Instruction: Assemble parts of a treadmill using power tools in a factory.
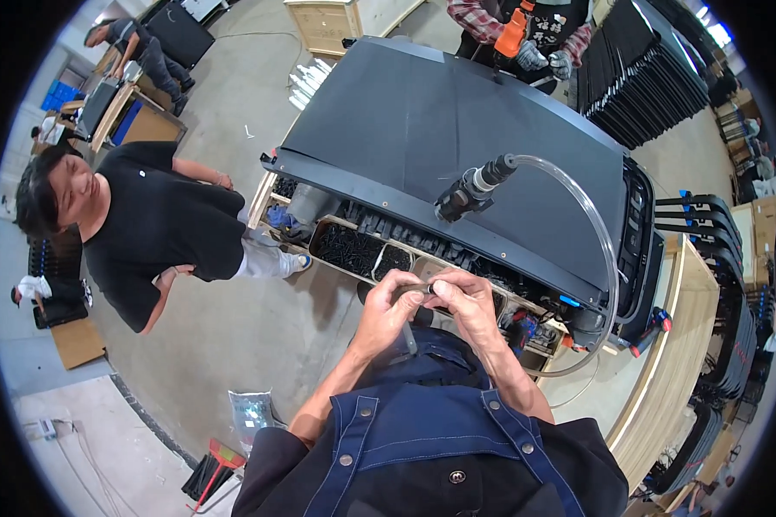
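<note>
1. A bystander in a black shirt point(159, 228) stands at the left, well apart from the work.
2. The left hand point(391, 306) is closed, fingers pinching a small dark part point(424, 291) held in front of the chest.
3. The right hand point(463, 297) is closed on the same part from the other side, fingertips meeting the left's.
4. Both hover just above the tray of black screws point(349, 250).
5. The air tool point(474, 188) lies on the dark panel point(422, 112).
6. Judged: a piece is being readied by hand; next calls for a steady grip.
</note>
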Available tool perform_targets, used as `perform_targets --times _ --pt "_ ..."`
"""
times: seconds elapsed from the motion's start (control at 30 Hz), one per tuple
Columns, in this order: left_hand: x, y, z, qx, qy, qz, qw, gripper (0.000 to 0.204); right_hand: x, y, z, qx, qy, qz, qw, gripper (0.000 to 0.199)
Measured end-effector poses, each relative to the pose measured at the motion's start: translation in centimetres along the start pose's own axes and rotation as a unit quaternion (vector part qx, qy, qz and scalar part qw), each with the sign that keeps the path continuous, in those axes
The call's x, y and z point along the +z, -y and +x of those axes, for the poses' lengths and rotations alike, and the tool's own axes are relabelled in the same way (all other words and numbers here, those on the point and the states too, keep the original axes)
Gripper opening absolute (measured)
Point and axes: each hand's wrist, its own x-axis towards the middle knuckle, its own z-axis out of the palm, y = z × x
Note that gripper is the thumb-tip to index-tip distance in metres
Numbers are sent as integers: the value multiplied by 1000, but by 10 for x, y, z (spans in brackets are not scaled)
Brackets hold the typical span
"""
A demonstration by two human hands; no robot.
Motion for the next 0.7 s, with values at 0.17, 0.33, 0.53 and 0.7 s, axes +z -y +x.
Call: perform_targets --times 0.17,0.33,0.53,0.7 --pt "-4 -19 16 34 11 81 996 17 -10 -16 4 50 34 107 992 22" --pt "-15 -17 30 107 55 193 974 15 -9 -53 4 40 2 243 969 16" --pt "-36 14 48 -38 133 -56 989 17 -4 -46 10 15 -38 58 997 16" --pt "-42 19 63 206 109 235 944 20 -2 -53 12 84 -78 177 978 14"
